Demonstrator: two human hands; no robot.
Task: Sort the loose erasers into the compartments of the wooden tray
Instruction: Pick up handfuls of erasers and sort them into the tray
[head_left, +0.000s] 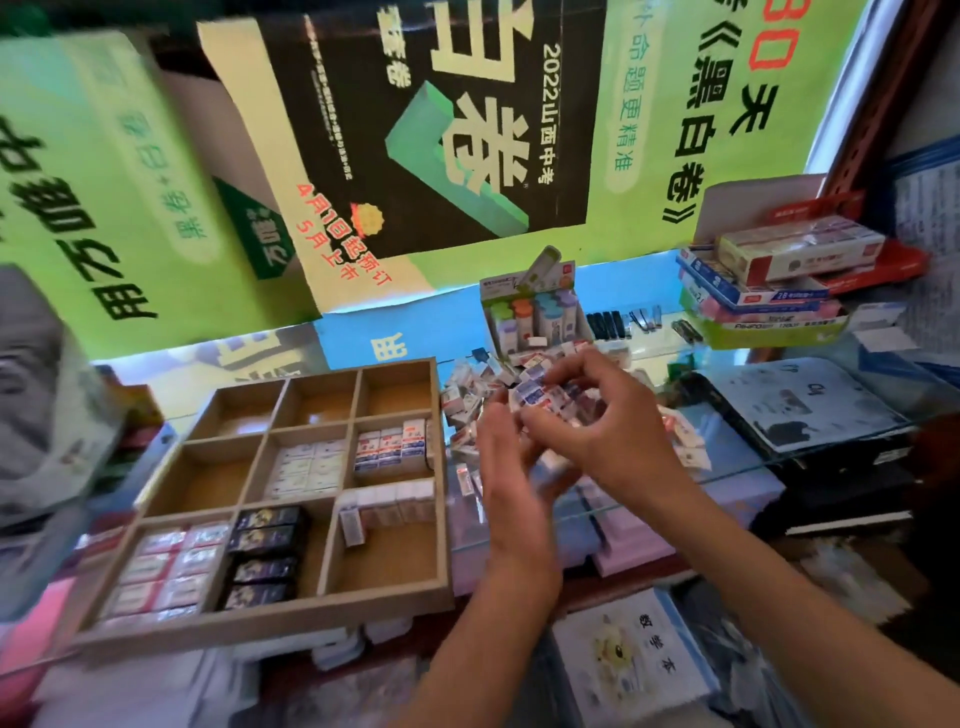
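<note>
A wooden tray (441, 525) with nine compartments lies on the glass counter at the left. Five compartments hold rows of erasers: white ones, blue-and-white ones (390, 447), black ones (265, 551) and pink-white ones (161, 571). A pile of loose erasers (470, 389) lies to the right of the tray. Both hands are raised over that pile. My left hand (511, 457) and my right hand (597, 415) together hold a bunch of small blue-and-white erasers (535, 392) between their fingertips.
A display box of correction tapes (535, 312) stands behind the pile. Stacked eraser boxes (779, 275) sit at the back right. A dark printer-like box (810, 410) is at the right. Posters hang behind. Notebooks (634, 665) lie under the glass counter.
</note>
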